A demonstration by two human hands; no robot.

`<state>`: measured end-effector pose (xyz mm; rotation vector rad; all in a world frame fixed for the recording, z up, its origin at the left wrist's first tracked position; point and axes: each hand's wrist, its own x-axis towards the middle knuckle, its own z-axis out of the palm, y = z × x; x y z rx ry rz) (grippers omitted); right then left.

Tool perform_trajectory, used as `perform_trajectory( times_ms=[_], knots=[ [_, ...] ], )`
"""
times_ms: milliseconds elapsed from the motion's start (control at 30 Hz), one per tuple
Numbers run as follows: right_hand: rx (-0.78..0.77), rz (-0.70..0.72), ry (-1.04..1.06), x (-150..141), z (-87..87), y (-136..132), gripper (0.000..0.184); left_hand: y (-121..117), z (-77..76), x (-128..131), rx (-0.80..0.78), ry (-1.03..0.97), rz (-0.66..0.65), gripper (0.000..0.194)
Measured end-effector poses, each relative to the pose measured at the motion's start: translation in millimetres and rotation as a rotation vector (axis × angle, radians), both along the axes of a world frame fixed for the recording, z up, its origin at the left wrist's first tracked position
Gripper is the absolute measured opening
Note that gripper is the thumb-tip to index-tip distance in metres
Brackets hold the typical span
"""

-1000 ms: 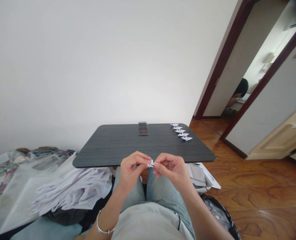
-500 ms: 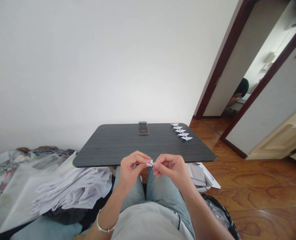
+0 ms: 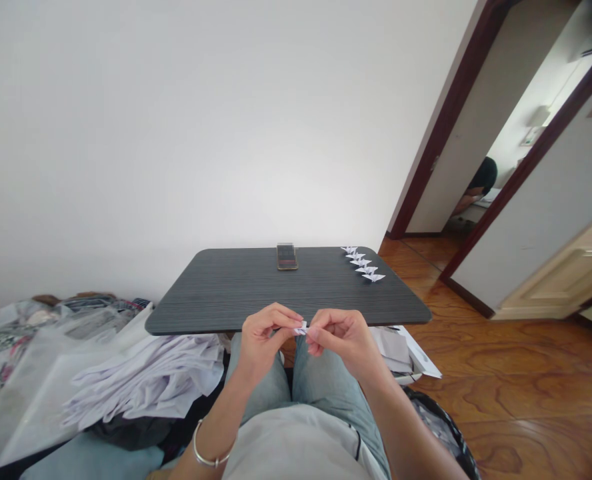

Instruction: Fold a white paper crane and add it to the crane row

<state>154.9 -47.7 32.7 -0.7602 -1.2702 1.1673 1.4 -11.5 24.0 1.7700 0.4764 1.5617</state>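
So both hands are up over the lap, just in front of the near edge of the dark surface [image 3: 256, 293]. The left hand [image 3: 262, 337] and right hand [image 3: 343, 337] are pinched in from either side on one tiny white folded paper piece [image 3: 301, 328], fingertips closed tight on it, so it's held between them in the air, not resting on anything.

Progress-wise: there's a neat row of finished folded paper pieces [image 3: 363, 264] along the far right of the surface, looks like five, though they're small. I'd guess the one in hand is mid-fold, too little showing to tell which crease.

A phone [image 3: 287, 257] sits at the far middle. A heap of white paper sheets [image 3: 146, 380] lies to the left, below the surface, so apparently plenty left.
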Motion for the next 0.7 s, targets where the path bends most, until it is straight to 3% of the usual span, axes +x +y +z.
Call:
perform_trajectory(
  times_ms=[333, 600, 700],
  knots=[
    [0.025, -0.017, 0.009, -2, 7.0, -6, 0.017, 0, -1.4, 1, 0.001, 0.005, -0.008, 0.009],
    [0.137, -0.031, -0.006, -2, -5.4, 2, 0.021, -2, 2.8, 1, -0.017, -0.017, -0.023, 0.008],
    [0.264, -0.094, -0.052, -2, -5.3, 0, 0.012, -2, 3.2, 1, -0.032, -0.036, -0.033, 0.009]
  ],
)
